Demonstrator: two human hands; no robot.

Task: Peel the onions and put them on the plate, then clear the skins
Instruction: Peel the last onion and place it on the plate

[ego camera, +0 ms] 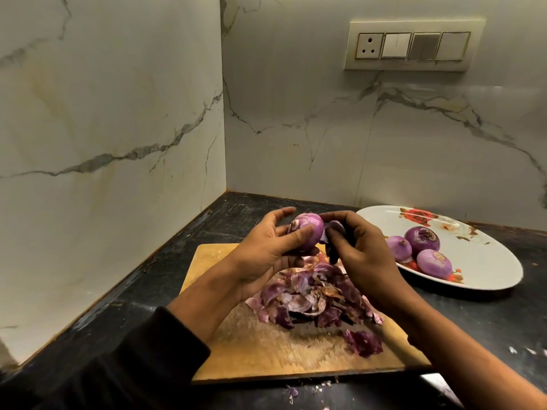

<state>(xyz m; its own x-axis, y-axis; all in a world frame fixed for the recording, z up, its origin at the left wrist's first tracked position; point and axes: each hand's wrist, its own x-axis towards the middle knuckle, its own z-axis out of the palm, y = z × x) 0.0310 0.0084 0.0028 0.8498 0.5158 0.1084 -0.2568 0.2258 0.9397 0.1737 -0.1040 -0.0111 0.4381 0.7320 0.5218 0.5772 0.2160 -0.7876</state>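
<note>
My left hand (266, 250) holds a purple onion (306, 232) above the far end of the wooden cutting board (260, 353), thumb across its front. My right hand (361, 250) is right beside the onion and pinches a strip of purple skin (334, 229) that curls off its right side. A heap of peeled skins (313, 297) lies on the board under both hands. To the right, a white oval plate (491, 261) with a red flower print carries three peeled onions (421, 238).
The board lies on a black counter (488, 318) in a corner between two marble walls. A loose clump of skin (362, 343) sits near the board's front right. Small skin bits (293, 390) lie on the counter in front of the board. A switch panel (411, 45) is on the back wall.
</note>
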